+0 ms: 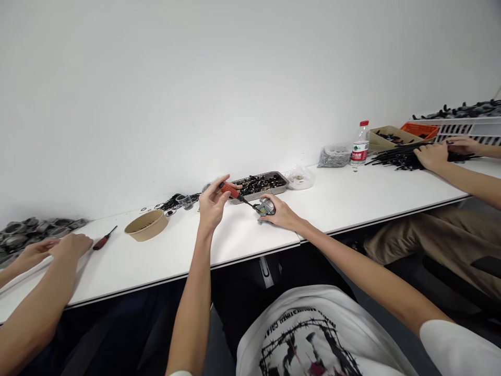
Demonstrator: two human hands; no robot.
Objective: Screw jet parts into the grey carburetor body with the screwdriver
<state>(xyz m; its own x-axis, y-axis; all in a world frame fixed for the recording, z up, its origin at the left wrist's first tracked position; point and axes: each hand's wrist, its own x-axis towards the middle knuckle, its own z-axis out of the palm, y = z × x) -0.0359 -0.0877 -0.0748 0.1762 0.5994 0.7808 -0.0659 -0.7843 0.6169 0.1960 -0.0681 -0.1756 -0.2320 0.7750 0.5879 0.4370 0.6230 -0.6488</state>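
Note:
My left hand (213, 202) grips a screwdriver (230, 190) by its red and black handle, fingers around it. The dark shaft slants down to the right, its tip at a small grey housing (267, 206). That rounded housing, seemingly metal, is held in my right hand (280, 211), its open side facing the screwdriver. Both hands are just above the white table (250, 235). Right behind them lies a metal tray (285, 184) filled with small black and brass-coloured parts. What exactly the tip touches inside the housing is too small to tell.
On the left are a paper bowl (146, 225), another screwdriver (105, 238), grey parts (35, 230) and a co-worker's hands (72, 245). Rightward stand a plastic bag (300, 178), a grey bag (334, 156), a bottle (360, 143) and black rods (403, 155) under another person's hands (432, 155).

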